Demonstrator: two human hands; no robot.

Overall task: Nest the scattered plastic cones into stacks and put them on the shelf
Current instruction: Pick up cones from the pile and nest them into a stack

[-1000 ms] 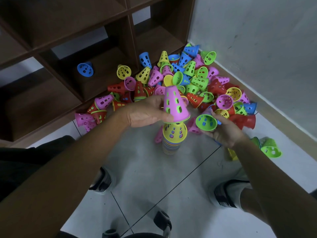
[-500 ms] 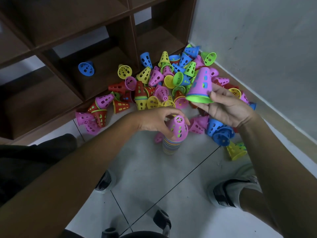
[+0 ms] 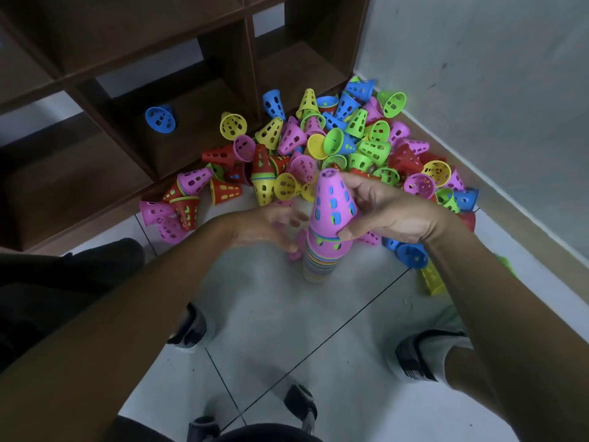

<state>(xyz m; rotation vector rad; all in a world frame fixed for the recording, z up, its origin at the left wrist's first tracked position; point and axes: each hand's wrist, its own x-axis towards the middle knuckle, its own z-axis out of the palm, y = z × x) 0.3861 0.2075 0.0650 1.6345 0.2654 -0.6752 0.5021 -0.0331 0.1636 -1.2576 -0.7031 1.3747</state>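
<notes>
A tall stack of nested cones (image 3: 322,263) stands on the floor tiles in front of me. My right hand (image 3: 389,212) grips a purple cone (image 3: 333,202) with blue and green cones nested inside it, held just over the top of the stack. My left hand (image 3: 267,226) hovers blurred at the stack's left side with fingers apart, holding nothing. Behind the stack lies a heap of scattered cones (image 3: 338,145) in several colours, spread toward the wall corner. A lone blue cone (image 3: 160,119) lies inside a lower compartment of the dark wooden shelf (image 3: 134,148).
The grey wall (image 3: 494,90) and its skirting close off the right side. A blue cone (image 3: 411,255) and a yellow cone (image 3: 432,279) lie right of the stack. My knees and feet (image 3: 191,330) frame the tiles below.
My right hand has brought the purple cone group from over the heap down onto the stack's top. My left hand has let go of the stack's top cone and drawn left.
</notes>
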